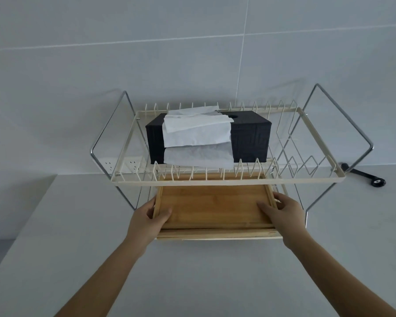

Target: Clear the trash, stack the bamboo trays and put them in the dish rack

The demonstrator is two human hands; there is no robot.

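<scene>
We hold the stacked bamboo trays (212,208) by their short sides, the far end already under the upper shelf of the dish rack (229,179). Our left hand (150,217) clamps the left rim, thumb inside, fingers beneath; our right hand (281,211) clamps the right rim, fingers spread on the tray floor. We should keep the stack level, push evenly on both sides, and clear the wire prongs below the black tissue box (249,136)
</scene>
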